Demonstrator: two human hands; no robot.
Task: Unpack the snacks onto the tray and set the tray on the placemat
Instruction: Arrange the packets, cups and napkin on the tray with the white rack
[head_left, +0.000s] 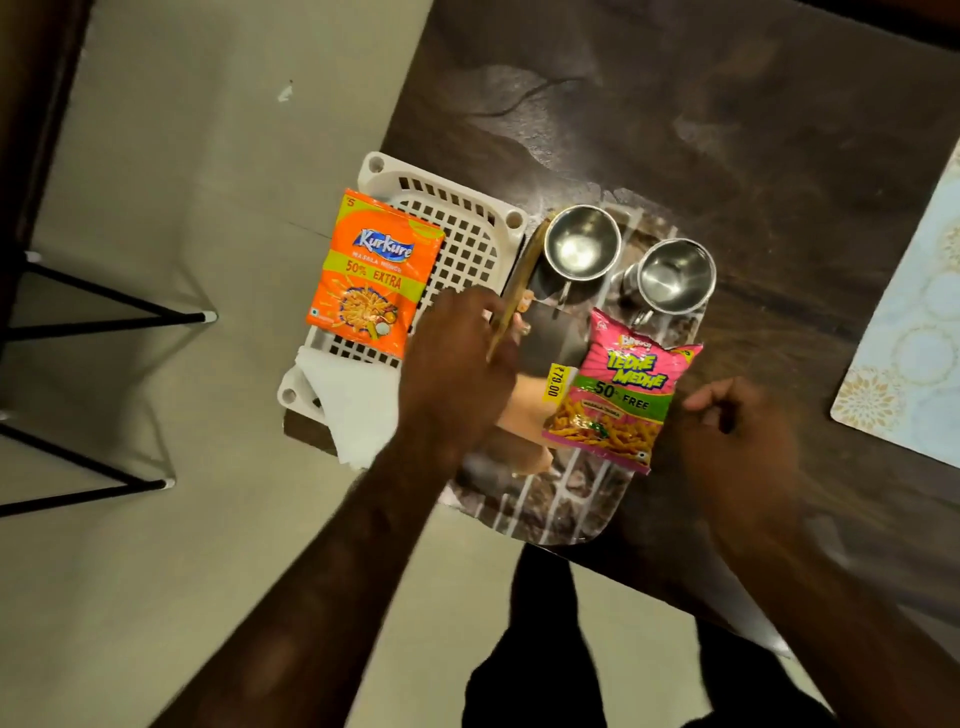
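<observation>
A marble-patterned tray (561, 514) lies on the dark table. On it stand two steel cups (582, 244) (675, 275), and a pink Tedhe Medhe snack packet (623, 395) lies flat. A peach packet (527, 402) with a yellow price tag also lies on the tray, partly under my left hand. My left hand (457, 364) grips a thin flat gold-edged packet (524, 265), seen edge-on over the tray's left side. My right hand (737, 426) hovers just right of the pink packet, fingers loosely curled and holding nothing. An orange Kurkure packet (374, 270) lies in the white basket (467, 223).
The white slotted basket sits at the table's left edge and also holds a white folded paper (353, 405). A pale blue and gold placemat (914, 322) lies at the right edge of the view. Black stool legs (104, 296) stand on the floor to the left.
</observation>
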